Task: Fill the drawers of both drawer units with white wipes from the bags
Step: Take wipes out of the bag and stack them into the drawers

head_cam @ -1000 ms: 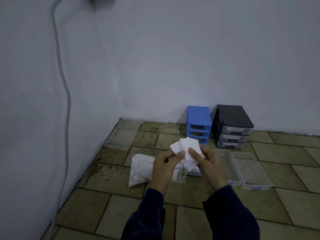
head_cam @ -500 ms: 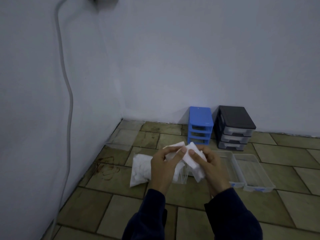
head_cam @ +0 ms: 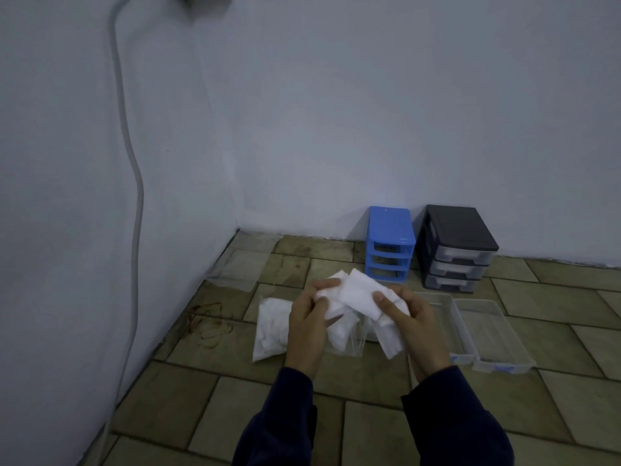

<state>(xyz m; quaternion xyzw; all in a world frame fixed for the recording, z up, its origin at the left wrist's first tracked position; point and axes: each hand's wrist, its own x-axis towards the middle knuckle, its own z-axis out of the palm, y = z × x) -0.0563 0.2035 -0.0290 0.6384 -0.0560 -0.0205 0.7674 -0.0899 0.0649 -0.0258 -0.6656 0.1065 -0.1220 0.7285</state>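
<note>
My left hand (head_cam: 307, 326) and my right hand (head_cam: 416, 326) both hold a bunch of white wipes (head_cam: 356, 292) above the floor, thumbs pressed on top. One wipe hangs down from my right hand. Under my hands lies a clear bag of wipes (head_cam: 270, 327) on the tiles, with an open clear bag partly hidden behind my left hand. The blue drawer unit (head_cam: 389, 243) stands against the wall with its three slots without drawers. The black drawer unit (head_cam: 458, 248) stands to its right with three clear drawers in it. Two clear drawers (head_cam: 484, 331) lie on the floor right of my hands.
A flat empty clear bag (head_cam: 242, 265) lies near the corner of the room. A grey cable (head_cam: 134, 183) runs down the left wall. Several rubber bands (head_cam: 210, 322) lie on the tiled floor at the left.
My hands have spread the wipes apart sideways; the bunch now lies flatter and lower, with one wipe hanging from my right hand. The camera view has shifted slightly.
</note>
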